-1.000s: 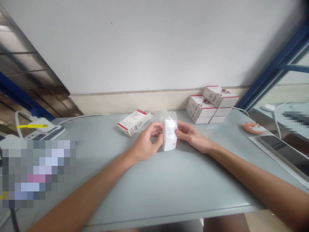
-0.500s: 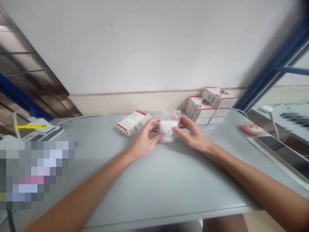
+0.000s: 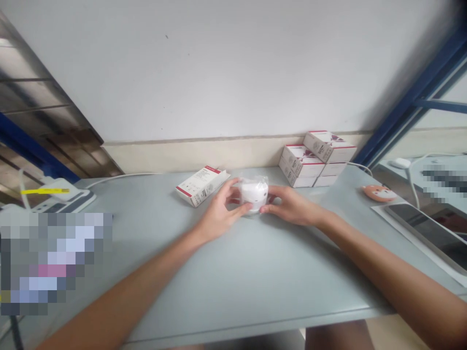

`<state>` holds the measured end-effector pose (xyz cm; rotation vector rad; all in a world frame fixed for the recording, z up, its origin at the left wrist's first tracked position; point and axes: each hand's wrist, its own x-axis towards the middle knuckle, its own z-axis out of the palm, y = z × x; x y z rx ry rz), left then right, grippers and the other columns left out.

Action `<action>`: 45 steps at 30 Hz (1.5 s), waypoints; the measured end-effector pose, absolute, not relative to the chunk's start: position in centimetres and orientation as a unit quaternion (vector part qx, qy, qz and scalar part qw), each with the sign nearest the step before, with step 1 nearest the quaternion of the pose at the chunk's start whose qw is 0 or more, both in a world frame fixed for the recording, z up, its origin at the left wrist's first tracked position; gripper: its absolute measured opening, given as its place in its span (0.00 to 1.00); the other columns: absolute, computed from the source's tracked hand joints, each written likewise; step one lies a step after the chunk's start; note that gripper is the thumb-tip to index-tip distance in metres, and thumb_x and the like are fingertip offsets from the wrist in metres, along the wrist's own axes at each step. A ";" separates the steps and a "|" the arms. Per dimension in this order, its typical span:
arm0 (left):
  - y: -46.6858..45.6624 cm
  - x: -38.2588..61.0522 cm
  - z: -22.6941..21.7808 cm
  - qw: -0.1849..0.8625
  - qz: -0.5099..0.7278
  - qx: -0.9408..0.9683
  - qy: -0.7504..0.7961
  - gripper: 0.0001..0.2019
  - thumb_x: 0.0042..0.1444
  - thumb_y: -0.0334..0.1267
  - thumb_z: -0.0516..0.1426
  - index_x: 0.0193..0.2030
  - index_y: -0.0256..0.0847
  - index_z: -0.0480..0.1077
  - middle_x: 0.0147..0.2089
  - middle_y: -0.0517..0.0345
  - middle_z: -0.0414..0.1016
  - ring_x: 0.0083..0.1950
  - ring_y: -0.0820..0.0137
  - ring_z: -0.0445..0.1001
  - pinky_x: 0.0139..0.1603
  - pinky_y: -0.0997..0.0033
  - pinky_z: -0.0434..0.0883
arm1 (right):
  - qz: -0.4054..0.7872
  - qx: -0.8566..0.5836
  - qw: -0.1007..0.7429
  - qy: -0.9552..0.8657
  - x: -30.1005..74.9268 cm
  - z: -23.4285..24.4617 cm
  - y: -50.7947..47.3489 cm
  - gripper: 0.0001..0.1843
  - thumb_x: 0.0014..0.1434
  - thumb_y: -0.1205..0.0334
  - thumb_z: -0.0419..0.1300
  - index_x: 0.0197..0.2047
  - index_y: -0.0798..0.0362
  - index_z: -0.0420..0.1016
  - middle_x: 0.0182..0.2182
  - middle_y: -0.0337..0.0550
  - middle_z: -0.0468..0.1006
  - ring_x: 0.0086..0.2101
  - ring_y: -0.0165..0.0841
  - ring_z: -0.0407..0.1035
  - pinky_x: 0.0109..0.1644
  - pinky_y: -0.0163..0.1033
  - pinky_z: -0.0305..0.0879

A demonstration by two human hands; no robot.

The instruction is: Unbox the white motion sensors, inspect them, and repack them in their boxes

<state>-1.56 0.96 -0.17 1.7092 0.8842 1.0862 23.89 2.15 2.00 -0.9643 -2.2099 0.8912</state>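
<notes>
A small white plastic device (image 3: 254, 193) with rounded edges and small dark marks on its front is wrapped in a clear plastic bag, above the middle of the table. My left hand (image 3: 226, 206) grips it from the left, thumb across its lower front and fingers around the side. From the right, my right hand (image 3: 290, 204) holds it between thumb and fingers; its fingertips are partly hidden behind the device. Just left of them lies a white and red carton (image 3: 202, 185), tilted toward me, its right end seemingly with a raised flap.
Several white and red boxes (image 3: 314, 167) are stacked against the wall at the back right. An orange animal-faced object (image 3: 379, 193) and a dark flat slab (image 3: 426, 233) on white lie at right. A power strip (image 3: 69, 200) with cables stands at left; a blurred patch covers part below it.
My right hand has shifted lower along the device, its thumb now at the lower edge. The bag's loose top has moved down over the device. My left thumb reaches further across the front.
</notes>
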 end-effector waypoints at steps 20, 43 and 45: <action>1.4 -1.2 0.7 0.685 0.474 0.444 0.330 0.18 0.66 0.46 0.66 0.59 0.44 0.74 0.61 0.47 0.81 0.61 0.56 0.80 0.59 0.56 0.78 | 0.450 -0.356 0.400 -0.715 21.8 0.6 1.0 0.32 0.61 0.45 0.73 0.63 0.46 0.71 0.39 0.40 0.80 0.35 0.35 0.72 0.43 0.43 0.71; 0.8 -0.6 1.5 0.704 0.525 0.369 0.304 0.34 0.57 0.29 0.70 0.67 0.54 0.66 0.56 0.58 0.78 0.53 0.67 0.79 0.55 0.65 0.76 | 0.303 -0.458 0.399 -0.734 20.9 0.8 -0.1 0.18 0.69 0.56 0.59 0.61 0.47 0.69 0.39 0.40 0.78 0.29 0.32 0.72 0.35 0.41 0.70; 0.5 -0.3 1.7 0.697 0.539 0.359 0.308 0.36 0.55 0.29 0.71 0.68 0.54 0.65 0.54 0.59 0.78 0.53 0.67 0.79 0.57 0.63 0.76 | 0.261 -0.476 0.403 -0.736 21.0 0.6 -0.1 0.16 0.69 0.61 0.56 0.59 0.47 0.71 0.32 0.36 0.78 0.28 0.32 0.72 0.38 0.42 0.69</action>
